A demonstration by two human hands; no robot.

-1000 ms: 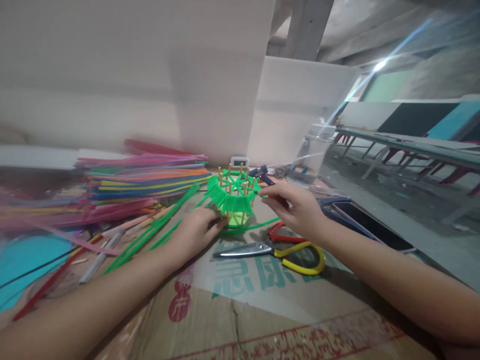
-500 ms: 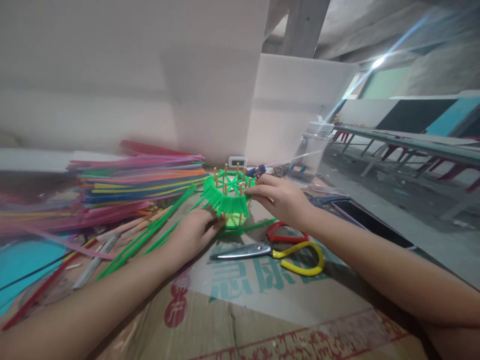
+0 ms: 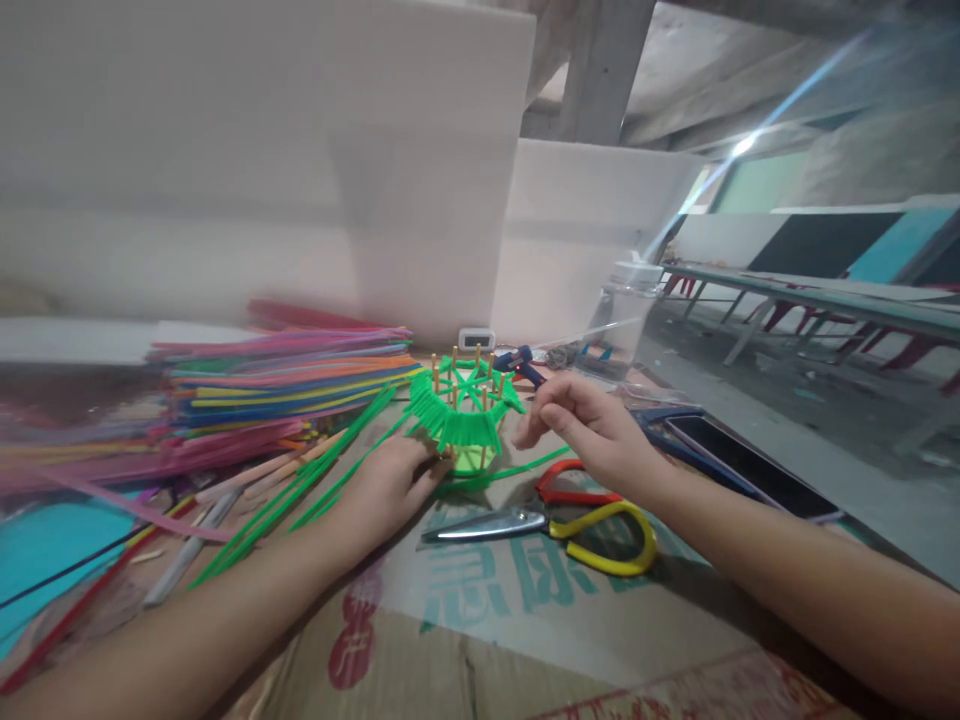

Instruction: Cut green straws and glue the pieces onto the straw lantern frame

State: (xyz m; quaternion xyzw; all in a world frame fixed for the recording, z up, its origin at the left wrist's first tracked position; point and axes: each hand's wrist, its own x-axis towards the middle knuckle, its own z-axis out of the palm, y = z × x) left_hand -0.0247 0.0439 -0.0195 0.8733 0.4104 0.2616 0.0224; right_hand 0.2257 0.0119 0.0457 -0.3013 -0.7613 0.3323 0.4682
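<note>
A small round frame of upright wooden sticks (image 3: pixel 454 396), wrapped in bright green pipe cleaners (image 3: pixel 469 430), stands on the cardboard. Green strands cross in a star inside its top, and a pale green base (image 3: pixel 472 458) shows below. My left hand (image 3: pixel 390 480) grips the lower left side of this frame; its fingertips are partly hidden behind the green fringe. Just right of the frame, my right hand (image 3: pixel 581 425) is raised and apart from it, fingers loosely curled with nothing visible in them. Scissors (image 3: pixel 544 522) with red and yellow handles lie in front.
Bundles of coloured pipe cleaners (image 3: pixel 292 390) fill the left side, with loose green ones (image 3: pixel 300 480) nearer. A dark blue glue gun (image 3: pixel 517 360) and a small white display (image 3: pixel 476 340) are behind the frame. At right are a clear bottle (image 3: pixel 619 320) and a phone (image 3: pixel 750 465).
My right hand has drawn back from the frame's right side, toward the right and nearer me. My left hand keeps its hold. The view has tilted slightly upward.
</note>
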